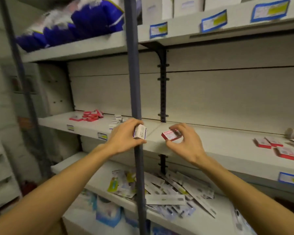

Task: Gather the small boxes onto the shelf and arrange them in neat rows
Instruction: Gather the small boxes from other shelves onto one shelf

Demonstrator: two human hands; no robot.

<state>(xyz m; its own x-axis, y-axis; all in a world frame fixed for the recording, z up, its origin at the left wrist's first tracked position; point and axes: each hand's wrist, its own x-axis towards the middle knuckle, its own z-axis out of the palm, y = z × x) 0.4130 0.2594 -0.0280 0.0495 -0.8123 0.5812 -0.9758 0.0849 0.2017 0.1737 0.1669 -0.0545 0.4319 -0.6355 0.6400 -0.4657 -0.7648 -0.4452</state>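
Head view, mid-frame: left hand (124, 138) gripping white box (140, 131), right hand (185, 141) pinching red box (170, 135); best set flush, edges squared, on shelf (210, 146).

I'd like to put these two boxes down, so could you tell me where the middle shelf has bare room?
The middle shelf is bare between the right hand and the red boxes at far right. A smaller bare patch lies in front of the red pile at left. It is crowded by the white boxes behind the left hand.
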